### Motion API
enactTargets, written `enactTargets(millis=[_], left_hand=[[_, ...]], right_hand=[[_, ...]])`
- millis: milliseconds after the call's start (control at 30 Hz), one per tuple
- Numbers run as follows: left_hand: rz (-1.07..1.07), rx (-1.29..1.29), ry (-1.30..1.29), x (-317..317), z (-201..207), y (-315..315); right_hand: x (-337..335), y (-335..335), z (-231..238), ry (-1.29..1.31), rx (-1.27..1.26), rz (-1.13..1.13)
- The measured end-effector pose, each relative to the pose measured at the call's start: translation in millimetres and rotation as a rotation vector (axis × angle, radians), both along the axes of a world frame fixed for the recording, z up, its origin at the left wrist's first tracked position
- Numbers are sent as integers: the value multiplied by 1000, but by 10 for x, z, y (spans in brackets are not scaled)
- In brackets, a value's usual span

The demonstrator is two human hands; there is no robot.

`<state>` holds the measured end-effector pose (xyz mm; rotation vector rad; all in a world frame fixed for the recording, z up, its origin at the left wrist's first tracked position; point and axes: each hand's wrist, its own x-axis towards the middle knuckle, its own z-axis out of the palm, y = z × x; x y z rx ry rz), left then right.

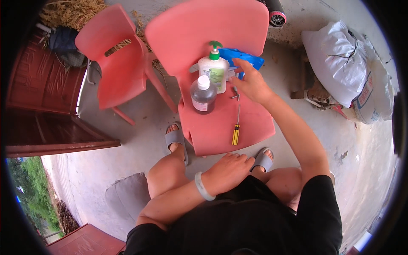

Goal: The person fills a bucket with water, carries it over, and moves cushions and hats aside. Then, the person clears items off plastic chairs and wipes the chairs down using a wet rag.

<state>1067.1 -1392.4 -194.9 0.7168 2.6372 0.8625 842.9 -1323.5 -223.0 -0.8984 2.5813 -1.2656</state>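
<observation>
My right hand (251,83) reaches over the red chair seat (212,136), thumb and forefinger spread, beside a blue packet (250,58) and a white pump bottle (217,70) with a green pump. I see nothing held in it. In front of the pump bottle stands a clear bottle (203,100) with a white cap. Small metal screws (236,97) lie below my right hand. A screwdriver (236,134) with a yellow-and-black handle rests nearer the seat's front edge. My left hand (229,172), a pale bangle on its wrist, is curled above my lap; its palm side is hidden.
Another red chair (114,63) stands at the left, near a dark red door (46,131). At the right, a stuffed white sack (335,59) sits on a low support. My slippered feet flank the chair. A wheeled object (276,17) is at the back.
</observation>
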Motion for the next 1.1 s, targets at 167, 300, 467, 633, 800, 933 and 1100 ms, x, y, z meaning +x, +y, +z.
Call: enactTargets(millis=[167,300,467,633,800,933,1100], left_hand=[[26,12,20,52,23,-20],[5,18,5,82,16,-42],[4,38,4,102,21,-35],[6,49,11,97,4,-10],[16,33,17,60,32,-36],[139,60,-81,-20,219,-139],[687,411,289,-190,314,-334]], right_hand=[[-79,-351,-50,37,108,-13],[-52,-433,84,52,319,45],[-51,-460,-33,14,189,20],[-17,-301,240,-136,211,-12],[22,224,406,71,135,-81],[258,646,739,-72,258,-96],[698,905,1072,-241,292,134]])
